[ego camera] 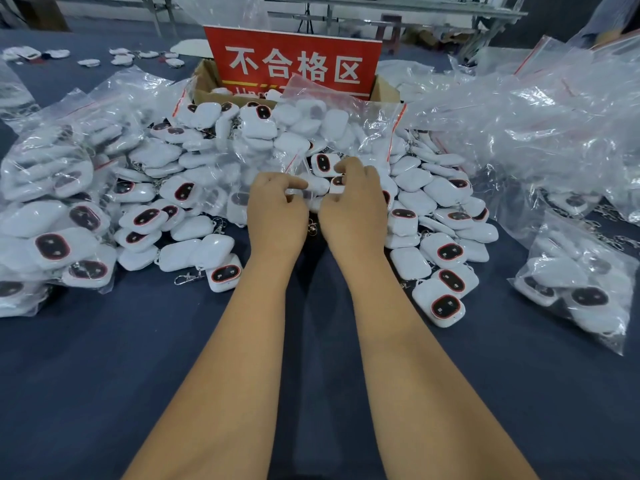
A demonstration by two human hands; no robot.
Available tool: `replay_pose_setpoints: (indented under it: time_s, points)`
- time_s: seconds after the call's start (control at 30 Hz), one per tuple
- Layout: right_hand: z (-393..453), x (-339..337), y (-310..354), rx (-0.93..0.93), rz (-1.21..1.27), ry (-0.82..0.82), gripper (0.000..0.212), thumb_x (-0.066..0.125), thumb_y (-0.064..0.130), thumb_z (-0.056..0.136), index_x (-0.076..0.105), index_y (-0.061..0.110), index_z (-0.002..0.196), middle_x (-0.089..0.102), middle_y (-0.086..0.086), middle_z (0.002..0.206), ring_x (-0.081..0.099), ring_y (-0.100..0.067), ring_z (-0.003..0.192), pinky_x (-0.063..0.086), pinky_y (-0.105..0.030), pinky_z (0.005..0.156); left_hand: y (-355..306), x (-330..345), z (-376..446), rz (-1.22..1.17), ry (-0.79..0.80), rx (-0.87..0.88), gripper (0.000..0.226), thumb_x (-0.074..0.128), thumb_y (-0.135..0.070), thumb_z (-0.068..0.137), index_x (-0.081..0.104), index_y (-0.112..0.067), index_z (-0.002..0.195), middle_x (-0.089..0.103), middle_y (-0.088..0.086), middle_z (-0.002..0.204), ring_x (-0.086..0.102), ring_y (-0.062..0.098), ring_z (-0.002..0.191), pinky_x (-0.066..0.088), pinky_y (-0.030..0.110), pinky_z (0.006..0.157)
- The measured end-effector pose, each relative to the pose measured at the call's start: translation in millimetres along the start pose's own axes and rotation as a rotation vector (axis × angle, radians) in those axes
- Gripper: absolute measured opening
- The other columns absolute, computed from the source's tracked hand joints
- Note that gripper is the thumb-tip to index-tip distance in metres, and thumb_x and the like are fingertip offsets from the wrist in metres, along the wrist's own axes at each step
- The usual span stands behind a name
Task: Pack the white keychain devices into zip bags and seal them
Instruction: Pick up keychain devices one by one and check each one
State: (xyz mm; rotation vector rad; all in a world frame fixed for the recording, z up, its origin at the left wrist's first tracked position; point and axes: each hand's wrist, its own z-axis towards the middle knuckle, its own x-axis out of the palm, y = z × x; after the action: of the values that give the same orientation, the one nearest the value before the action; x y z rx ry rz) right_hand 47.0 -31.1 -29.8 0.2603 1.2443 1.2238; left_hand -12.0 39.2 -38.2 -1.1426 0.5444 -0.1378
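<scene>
Keychain devices [346, 188] partly hidden under both hands' curled fingers [294, 183].

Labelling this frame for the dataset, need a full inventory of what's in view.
loose keychain devices: many, white with dark red-rimmed faces, heaped mid-table
filled zip bags: several, clear, left and right of heap
zip bag: one, clear with red strip, upright over heap, at the fingers
empty bags: pile, clear, far right
cardboard box: one, brown, behind heap
sign: one, red with white characters, in box
table cover: dark blue
left hand: pinching bag plastic
right hand: fingers curled on a device
</scene>
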Motion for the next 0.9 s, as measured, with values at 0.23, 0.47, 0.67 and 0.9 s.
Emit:
replay_pose_setpoints:
  time_s: [0.23,0.47,0.67,0.9]
  points:
    - [10,-1,-4,0.345,0.715,-0.091,0.034,0.058,-0.003,0.084,0.061,0.017,0.112,0.059,0.012,0.095,0.057,0.017,0.068,0.042,-0.003,0.061,-3,3,0,-0.055,0.044,-0.045,0.018,0.054,-0.018,0.090,0.066,-0.031,0.090,0.057,-0.004,0.118,0.057,0.009,0.098,0.043,0.024,0.083]
    - [10,-1,-5,0.375,0.861,-0.082,0.036,0.059,-0.007,0.084,0.064,0.023,0.103,0.060,0.003,0.095,0.060,-0.007,0.076,0.048,-0.019,0.066,-1,2,1,-0.117,0.084,-0.062,0.019,0.057,-0.023,0.089,0.073,-0.024,0.099,0.062,-0.001,0.116,0.059,0.008,0.097,0.045,0.021,0.084]
    - [12,0,-6,0.374,1.032,-0.071,0.041,0.055,-0.012,0.086,0.064,0.022,0.109,0.059,0.002,0.099,0.062,-0.005,0.078,0.053,-0.020,0.071,-3,4,3,-0.046,0.089,-0.062,0.032,0.063,-0.031,0.088,0.054,-0.022,0.060,0.051,0.003,0.089,0.046,0.003,0.061,0.032,0.016,0.058]
    - [10,1,-5,0.327,0.893,0.174,0.046,0.056,-0.010,0.086,0.062,0.014,0.125,0.065,-0.003,0.102,0.062,-0.008,0.079,0.051,-0.018,0.069,-5,2,2,-0.160,0.049,-0.113,0.024,0.055,-0.027,0.095,0.069,-0.007,0.093,0.064,0.018,0.109,0.053,0.014,0.078,0.041,0.026,0.071]
